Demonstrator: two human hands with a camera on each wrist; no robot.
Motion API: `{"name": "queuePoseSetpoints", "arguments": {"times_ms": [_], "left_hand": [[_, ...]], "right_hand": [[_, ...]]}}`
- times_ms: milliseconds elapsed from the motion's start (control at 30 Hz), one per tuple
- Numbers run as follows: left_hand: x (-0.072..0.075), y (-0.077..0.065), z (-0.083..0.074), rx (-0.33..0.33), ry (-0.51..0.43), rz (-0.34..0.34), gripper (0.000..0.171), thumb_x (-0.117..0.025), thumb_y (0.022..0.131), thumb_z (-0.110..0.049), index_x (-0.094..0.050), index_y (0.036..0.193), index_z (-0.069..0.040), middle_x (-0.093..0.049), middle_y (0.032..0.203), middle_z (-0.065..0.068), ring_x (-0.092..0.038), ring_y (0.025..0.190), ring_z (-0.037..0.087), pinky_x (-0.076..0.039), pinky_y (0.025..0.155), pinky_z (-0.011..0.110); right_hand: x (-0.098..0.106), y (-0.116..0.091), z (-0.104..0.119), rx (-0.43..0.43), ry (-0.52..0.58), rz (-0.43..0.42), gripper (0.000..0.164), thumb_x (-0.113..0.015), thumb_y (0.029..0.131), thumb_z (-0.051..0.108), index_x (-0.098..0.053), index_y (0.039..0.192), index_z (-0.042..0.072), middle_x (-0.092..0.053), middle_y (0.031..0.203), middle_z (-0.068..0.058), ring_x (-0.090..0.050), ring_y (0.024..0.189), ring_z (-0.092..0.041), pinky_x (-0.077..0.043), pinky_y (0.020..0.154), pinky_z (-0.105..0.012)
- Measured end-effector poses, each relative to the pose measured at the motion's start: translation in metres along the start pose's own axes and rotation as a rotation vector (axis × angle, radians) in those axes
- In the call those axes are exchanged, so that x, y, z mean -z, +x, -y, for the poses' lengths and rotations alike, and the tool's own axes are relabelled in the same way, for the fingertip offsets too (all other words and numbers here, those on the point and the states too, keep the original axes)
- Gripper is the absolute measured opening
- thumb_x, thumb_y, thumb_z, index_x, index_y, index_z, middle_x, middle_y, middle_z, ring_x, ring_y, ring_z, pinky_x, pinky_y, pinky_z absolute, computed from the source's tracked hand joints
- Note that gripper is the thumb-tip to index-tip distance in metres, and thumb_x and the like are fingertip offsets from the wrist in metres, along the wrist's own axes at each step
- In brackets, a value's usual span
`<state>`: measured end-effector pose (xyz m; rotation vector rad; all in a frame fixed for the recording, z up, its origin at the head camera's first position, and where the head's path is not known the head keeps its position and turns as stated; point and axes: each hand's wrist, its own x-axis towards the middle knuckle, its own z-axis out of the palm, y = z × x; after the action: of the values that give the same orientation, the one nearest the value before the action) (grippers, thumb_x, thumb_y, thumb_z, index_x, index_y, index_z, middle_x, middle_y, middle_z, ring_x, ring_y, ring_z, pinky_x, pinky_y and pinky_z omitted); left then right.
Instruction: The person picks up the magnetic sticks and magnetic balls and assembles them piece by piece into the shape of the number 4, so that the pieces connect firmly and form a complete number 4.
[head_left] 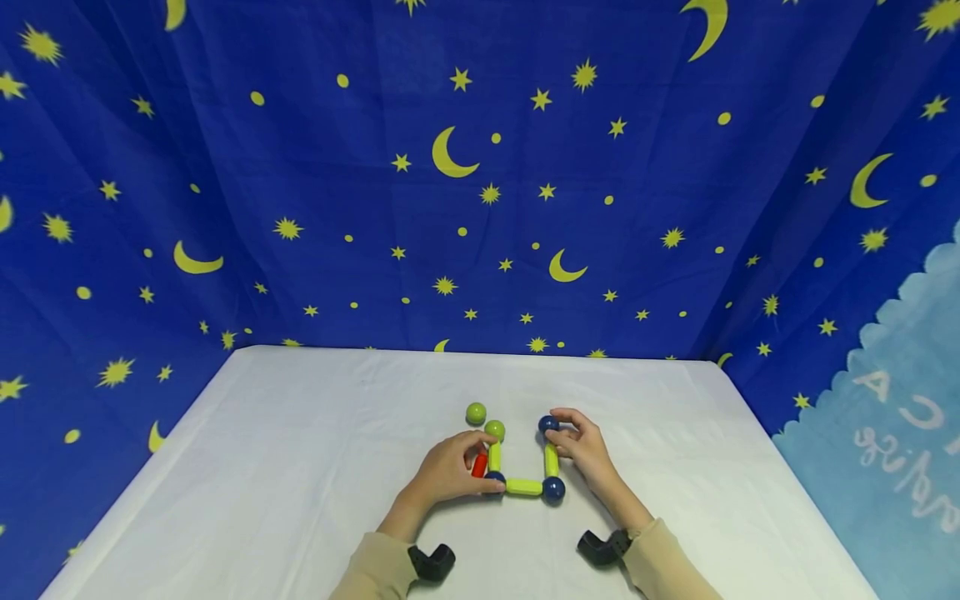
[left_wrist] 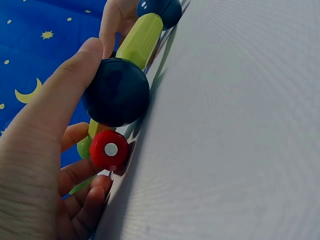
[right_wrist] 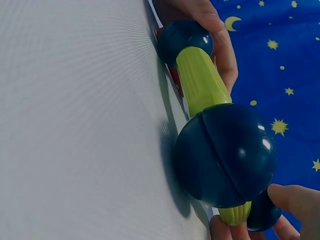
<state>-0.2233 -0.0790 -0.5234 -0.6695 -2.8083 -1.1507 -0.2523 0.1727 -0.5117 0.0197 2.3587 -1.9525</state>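
Green rods [head_left: 524, 487], three blue balls [head_left: 553, 490] and a green ball [head_left: 495, 430] form a U on the tabletop [head_left: 285, 500], open on the far side. Our left hand [head_left: 444, 468], curled, grips its left side, thumb against the near-left ball [left_wrist: 117, 94]; whether it also holds the red rod [head_left: 479, 465], we cannot tell. Our right hand [head_left: 582, 452] pinches the far-right ball [head_left: 547, 424]. Another green ball [head_left: 476, 413] sits just past the first.

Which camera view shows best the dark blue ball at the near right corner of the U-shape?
The right wrist view: the dark blue ball appears large there, with its seam clearly visible. The head view shows it whole but small; the left wrist view cuts it at the top edge.
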Motion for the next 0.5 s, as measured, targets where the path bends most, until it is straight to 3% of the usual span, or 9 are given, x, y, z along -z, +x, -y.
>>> {"name": "queuePoseSetpoints", "arguments": {"times_ms": [500], "left_hand": [[-0.0003,0.0000,0.0006,0.004,-0.013,0.008,0.067,-0.079,0.064,-0.061,-0.062,0.119,-0.027,-0.058,0.092,-0.012,-0.046,0.074,0.004,-0.038,0.063,0.017]], "right_hand": [[0.0004,-0.0020,0.0037,-0.064,0.062,0.033,0.042,-0.063,0.084,0.001,-0.054,0.125,-0.005,-0.059,0.118,-0.019,-0.059,0.075,-0.008,-0.053,0.060,-0.021]]}}
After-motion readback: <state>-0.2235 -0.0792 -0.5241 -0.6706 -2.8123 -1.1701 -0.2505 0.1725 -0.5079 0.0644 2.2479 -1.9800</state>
